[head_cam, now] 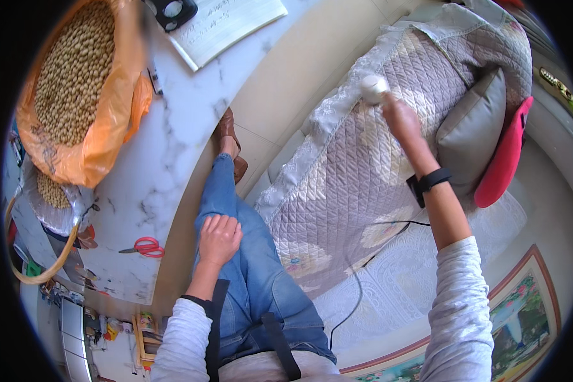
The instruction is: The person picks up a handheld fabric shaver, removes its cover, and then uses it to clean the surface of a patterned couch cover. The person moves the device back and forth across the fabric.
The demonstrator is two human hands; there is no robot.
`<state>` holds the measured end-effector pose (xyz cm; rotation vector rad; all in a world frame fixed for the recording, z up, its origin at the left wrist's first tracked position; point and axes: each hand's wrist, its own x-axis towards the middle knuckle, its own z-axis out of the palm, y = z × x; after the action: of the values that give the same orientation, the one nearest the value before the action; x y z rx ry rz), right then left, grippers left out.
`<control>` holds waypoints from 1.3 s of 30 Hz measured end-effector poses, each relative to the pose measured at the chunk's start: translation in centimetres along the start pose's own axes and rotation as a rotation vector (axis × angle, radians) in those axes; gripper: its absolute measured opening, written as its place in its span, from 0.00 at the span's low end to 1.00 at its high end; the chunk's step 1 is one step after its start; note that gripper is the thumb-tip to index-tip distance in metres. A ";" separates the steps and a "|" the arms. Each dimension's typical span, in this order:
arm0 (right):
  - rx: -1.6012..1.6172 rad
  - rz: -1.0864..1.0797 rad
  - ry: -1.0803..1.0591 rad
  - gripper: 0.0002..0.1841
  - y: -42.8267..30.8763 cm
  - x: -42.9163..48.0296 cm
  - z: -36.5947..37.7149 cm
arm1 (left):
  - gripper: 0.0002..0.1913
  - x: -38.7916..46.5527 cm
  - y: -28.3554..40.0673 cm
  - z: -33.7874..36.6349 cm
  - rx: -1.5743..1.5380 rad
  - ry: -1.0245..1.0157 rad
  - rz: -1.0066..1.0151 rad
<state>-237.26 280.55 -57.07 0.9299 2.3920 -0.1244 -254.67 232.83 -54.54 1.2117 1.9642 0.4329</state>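
My right hand (401, 118) is wrapped around the handle of a white round-headed tool (374, 88), slightly blurred. The tool's head is over the lace-edged border of a grey quilted sofa cover (332, 176); whether it touches the cloth I cannot tell. Most of the handle is hidden in my fist. A black band (429, 184) circles my right wrist. My left hand (219, 238) rests on the knee of my blue jeans (253, 267), its fingers together and slightly curled, with nothing seen in them.
A grey cushion (475, 129) and a red cushion (504, 157) lean on the sofa. A black cable (361, 286) crosses the cover. On the marble-patterned table (172, 138) are an orange bag of soybeans (102, 157), an open notebook (234, 31) with handwriting and red-handled scissors (148, 247).
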 end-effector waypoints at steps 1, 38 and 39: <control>0.066 -0.065 -0.044 0.18 0.3 -2.4 2.3 | 0.09 0.2 0.5 0.6 -0.014 0.006 0.013; -0.247 -0.053 -0.027 0.21 -5.5 -9.7 2.2 | 0.08 -18.1 -6.4 5.5 0.022 -0.058 -0.140; -0.289 0.026 -0.015 0.22 -4.0 -6.9 1.9 | 0.07 -18.3 -6.7 5.5 0.018 -0.067 -0.142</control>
<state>-234.81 272.97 -55.41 0.8195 2.3045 0.2187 -250.00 213.13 -54.33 1.0762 1.9851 0.2992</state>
